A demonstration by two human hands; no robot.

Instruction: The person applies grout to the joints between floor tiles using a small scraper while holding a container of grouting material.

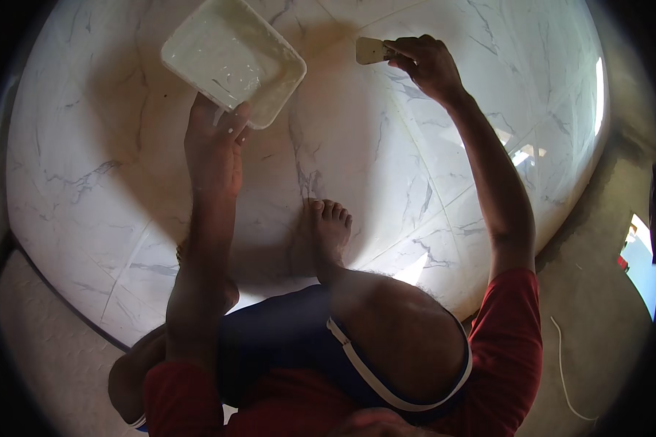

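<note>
My left hand [219,142] grips the near edge of a white rectangular plastic tub [288,69], fingers closed at its rim. White wet paste [233,65] is smeared over the tub's inside, and white specks dot my fingers. Off to the right, my right hand [426,64] pinches a small flat scraper [372,50] with a wide, dull beige blade pointing left. Most of the scraper's handle is hidden inside the fingers. The scraper and the tub are apart, both over the tiled floor.
White marble-patterned tiles [423,182] with thin joints lie below me. My bare foot [334,222] rests on them, my bent knee beside it. Grey walls [598,306] rise at the right, with a thin pale cord [561,364] at the lower right. Sunlight patches brighten the tiles.
</note>
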